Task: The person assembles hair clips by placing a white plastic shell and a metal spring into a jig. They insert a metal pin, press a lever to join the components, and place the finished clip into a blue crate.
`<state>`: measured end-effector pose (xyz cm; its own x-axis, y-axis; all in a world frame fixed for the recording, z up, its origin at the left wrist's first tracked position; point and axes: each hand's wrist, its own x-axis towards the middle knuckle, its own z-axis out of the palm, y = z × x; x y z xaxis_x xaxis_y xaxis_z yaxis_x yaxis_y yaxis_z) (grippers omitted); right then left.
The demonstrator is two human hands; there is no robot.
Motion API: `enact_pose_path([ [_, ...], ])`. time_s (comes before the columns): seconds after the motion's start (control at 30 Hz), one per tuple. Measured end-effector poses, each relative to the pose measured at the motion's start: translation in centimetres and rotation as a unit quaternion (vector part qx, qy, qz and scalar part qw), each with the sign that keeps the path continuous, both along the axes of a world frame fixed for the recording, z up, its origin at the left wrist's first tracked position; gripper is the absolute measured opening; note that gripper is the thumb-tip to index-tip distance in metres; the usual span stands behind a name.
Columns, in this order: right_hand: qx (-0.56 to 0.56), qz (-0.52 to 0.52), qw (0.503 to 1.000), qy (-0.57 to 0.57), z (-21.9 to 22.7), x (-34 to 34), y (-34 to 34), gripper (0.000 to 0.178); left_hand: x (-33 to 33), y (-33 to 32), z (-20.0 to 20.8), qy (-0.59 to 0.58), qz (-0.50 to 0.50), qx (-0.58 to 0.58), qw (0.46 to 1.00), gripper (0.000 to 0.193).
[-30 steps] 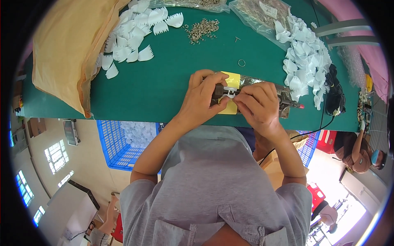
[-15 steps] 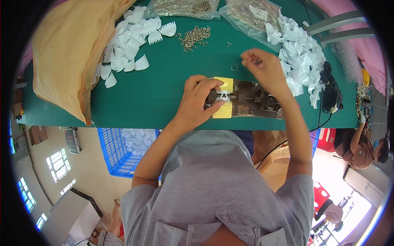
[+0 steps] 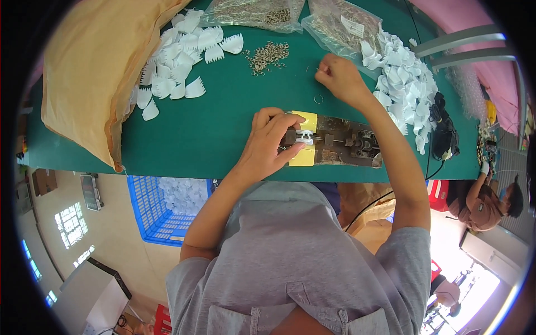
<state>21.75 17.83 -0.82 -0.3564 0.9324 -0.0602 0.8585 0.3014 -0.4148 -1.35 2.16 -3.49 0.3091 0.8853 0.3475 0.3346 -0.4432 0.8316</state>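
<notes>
My left hand (image 3: 265, 142) is closed at the left end of a dark metal jig (image 3: 340, 142), thumb and fingers around a small white plastic part (image 3: 304, 137). Yellow pads (image 3: 303, 158) lie on the jig on both sides of that part. Farther out, my right hand (image 3: 339, 79) is over the green table, its fingertips pinched together. What they hold, if anything, is too small to make out. A thin metal pin (image 3: 307, 68) shows just left of those fingertips. Nearer to me lies a small metal ring (image 3: 319, 99).
Small metal pieces (image 3: 269, 57) are heaped at the far middle. White toothed plastic pieces lie in piles at left (image 3: 178, 64) and right (image 3: 405, 78). Clear bags (image 3: 341, 28) lie behind, a large tan sack (image 3: 92, 78) at left, a black cable (image 3: 444, 131) at right.
My right hand has moved away from me and a little left, from beyond the jig to beside the thin pin, its fingers now pinched. My left hand keeps its hold at the jig.
</notes>
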Motion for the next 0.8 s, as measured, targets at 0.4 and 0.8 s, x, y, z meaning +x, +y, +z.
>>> enact_pose_path([
  [0.4, 0.014, -0.048, 0.969, 0.243, 5.5, -0.4, -15.3, 0.013, -0.1, 0.1, 0.0, 0.026, -0.003, 0.021, 0.999, 0.042],
  [0.8, 0.169, -0.009, 0.971, 0.17, 3.6, -1.4, -16.8, 0.015, 0.1, 0.2, -0.1, 0.018, -0.004, 0.025, 1.0, 0.04],
])
